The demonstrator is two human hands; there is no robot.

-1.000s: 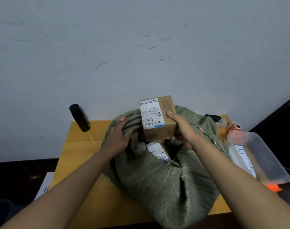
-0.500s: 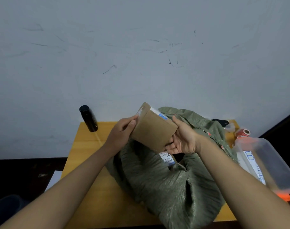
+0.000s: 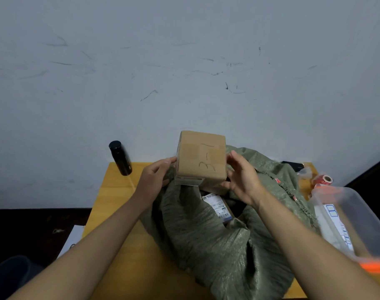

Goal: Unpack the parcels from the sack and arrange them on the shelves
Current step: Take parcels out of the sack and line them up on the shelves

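First box out, shelving not begun.
Left hand (image 3: 151,180) and right hand (image 3: 242,178) curl their fingers round a cardboard box (image 3: 201,158) above the green sack (image 3: 217,234) on the bench (image 3: 111,204); another labelled parcel (image 3: 218,207) remains inside, no shelves visible.

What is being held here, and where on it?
A cardboard box, lifted above the sack. The left hand grips its left side, and the right hand grips its right side and lower right corner.
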